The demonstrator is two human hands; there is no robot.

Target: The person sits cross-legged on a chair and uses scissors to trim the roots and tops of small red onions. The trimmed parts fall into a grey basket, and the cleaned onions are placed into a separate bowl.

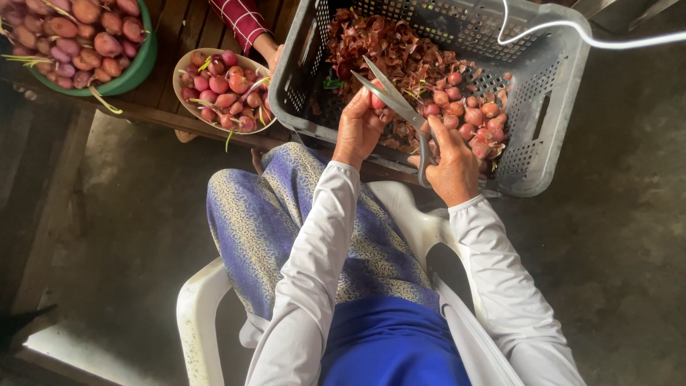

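Note:
My right hand (451, 166) grips the handles of grey scissors (394, 104), whose blades are spread apart over a grey plastic crate (550, 136). My left hand (359, 127) pinches a small red shallot (377, 100) up between the blades. Inside the crate lie loose red shallots (468, 118) on the right and a heap of dry reddish skins (386, 46) toward the back left. Both arms wear white sleeves.
A beige bowl of trimmed shallots (223, 91) and a green basin of shallots (132, 71) sit on a wooden platform at the upper left. Another person's hand in a red checked sleeve (243, 21) reaches in beside the crate. I sit on a white plastic chair (196, 314). A white cable (572, 28) crosses above the crate.

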